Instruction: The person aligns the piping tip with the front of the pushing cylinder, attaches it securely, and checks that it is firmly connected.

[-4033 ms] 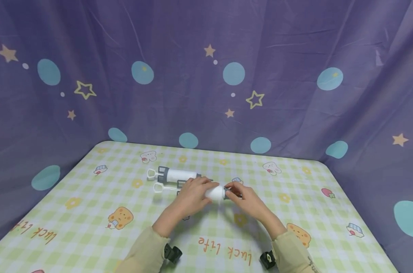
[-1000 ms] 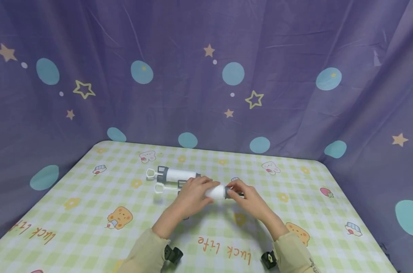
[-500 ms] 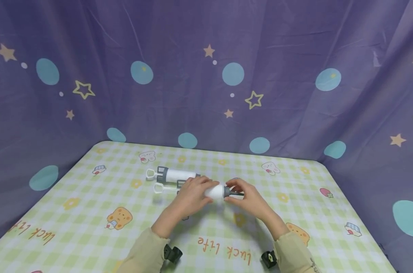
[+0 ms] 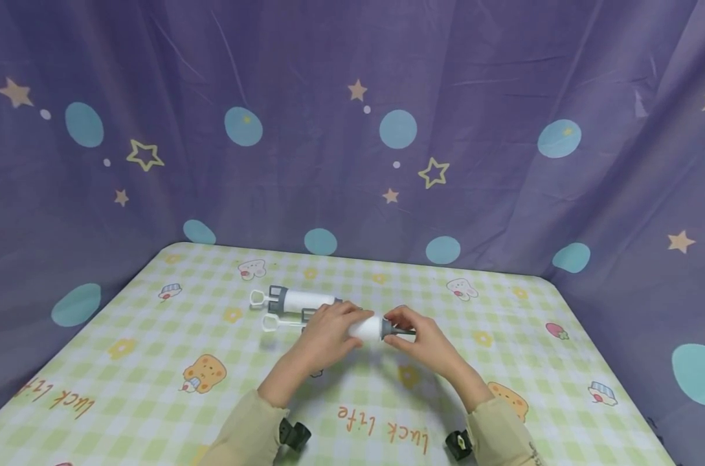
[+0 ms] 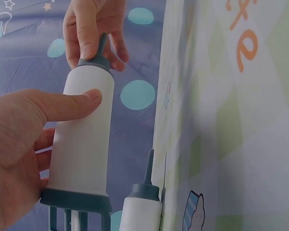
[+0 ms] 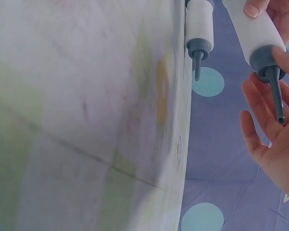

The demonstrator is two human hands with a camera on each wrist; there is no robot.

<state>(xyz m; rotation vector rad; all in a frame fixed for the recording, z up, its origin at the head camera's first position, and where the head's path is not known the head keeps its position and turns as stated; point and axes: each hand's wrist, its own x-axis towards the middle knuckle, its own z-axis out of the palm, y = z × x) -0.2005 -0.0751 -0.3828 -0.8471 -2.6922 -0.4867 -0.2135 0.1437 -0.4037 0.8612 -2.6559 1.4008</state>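
My left hand [image 4: 331, 330] grips the white barrel of a large plunger syringe [image 4: 365, 328], its thumb laid across the front in the left wrist view. A dark grey cap with a long tapered nozzle [image 5: 98, 57] sits on the barrel's right end. Thumb and fingers of my right hand [image 4: 419, 330] pinch that cap, while the nozzle points out towards the right palm. From the syringe's left end a white rod with a loop handle [image 4: 272, 321] sticks out. Part of the barrel and its grey frame is hidden behind my left hand.
A second, similar syringe [image 4: 308, 300] lies on the table just behind, its loop handle to the left and its nozzle partly hidden by my left hand. The table has a green checked cloth [image 4: 171, 336]. A purple patterned curtain [image 4: 329, 162] hangs behind and at both sides.
The fingers of my right hand have shifted round the grey cap, and more of the nozzle shows than 4 seconds ago. My left hand and the second syringe stay in place.
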